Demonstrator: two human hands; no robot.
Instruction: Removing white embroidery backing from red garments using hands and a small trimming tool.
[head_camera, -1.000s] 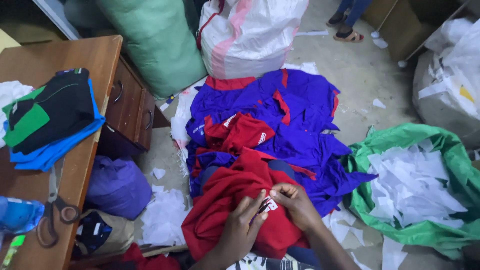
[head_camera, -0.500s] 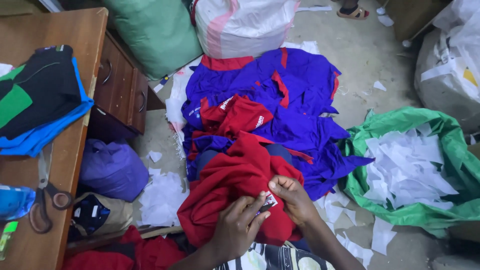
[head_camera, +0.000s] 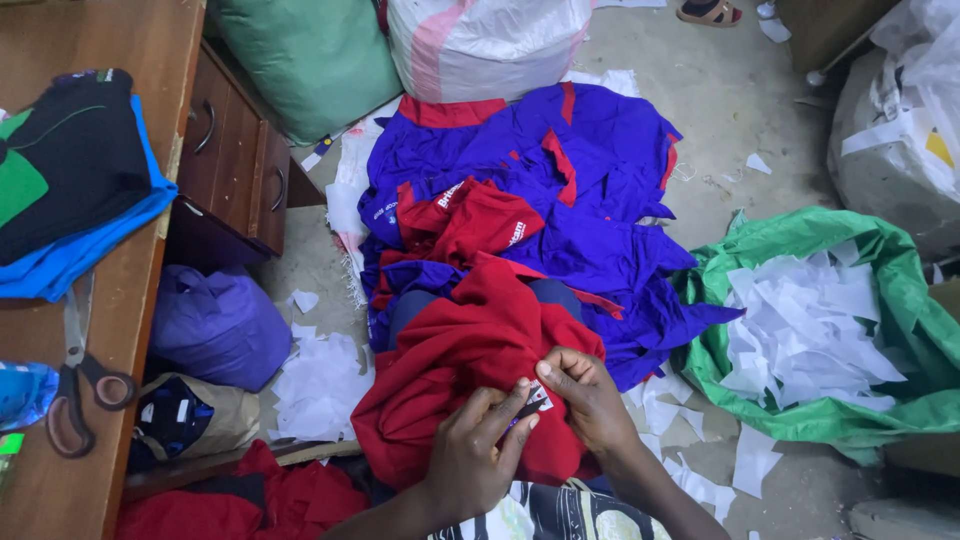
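Two hands, left hand (head_camera: 478, 452) and right hand (head_camera: 585, 395), pinch closed on a small label (head_camera: 535, 398) against the red garment (head_camera: 465, 370).

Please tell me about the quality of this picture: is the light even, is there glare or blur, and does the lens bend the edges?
Head view: soft, even light with weak shadows; mild glare on the white plastic sack; the hands and red garment look fairly sharp, the small label too tiny to make out; the wooden table edge slants, hinting at wide-angle distortion.

The small tag (head_camera: 537, 396) now sits pinched between both hands' fingertips.
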